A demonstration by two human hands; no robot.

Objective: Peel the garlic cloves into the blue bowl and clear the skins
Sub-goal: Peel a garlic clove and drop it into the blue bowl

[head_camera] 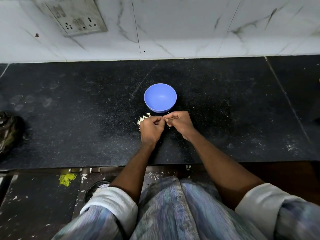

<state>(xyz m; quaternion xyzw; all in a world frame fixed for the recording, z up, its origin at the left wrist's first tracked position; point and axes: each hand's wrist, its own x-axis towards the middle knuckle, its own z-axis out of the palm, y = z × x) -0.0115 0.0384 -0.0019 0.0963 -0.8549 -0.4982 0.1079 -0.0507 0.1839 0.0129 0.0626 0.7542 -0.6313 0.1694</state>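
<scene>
Garlic clove between the fingertips is almost wholly hidden: both hands meet just in front of the blue bowl (160, 97), and only a pale sliver shows where they touch. The left hand (151, 128) is curled into a loose fist, its fingers folded in toward the right hand (180, 122), whose fingers are also curled, thumb and forefinger pinched together at the meeting point. Whether each hand pinches the clove itself or a strip of its skin cannot be told.

The bowl stands upright on the black speckled counter (69, 118), near its middle, and its inside looks bare of cloves. A small heap of pale garlic skins (143, 118) lies on the counter just beside the bowl's near left side, partly under the left hand. Fine white flecks dust the counter around it.

Behind the counter rises a white marbled wall with a switch and socket plate (76, 16) at upper left. A dark crumpled bag (9, 130) sits at the counter's left edge. More skins and a yellow scrap (66, 179) lie on the floor below.
</scene>
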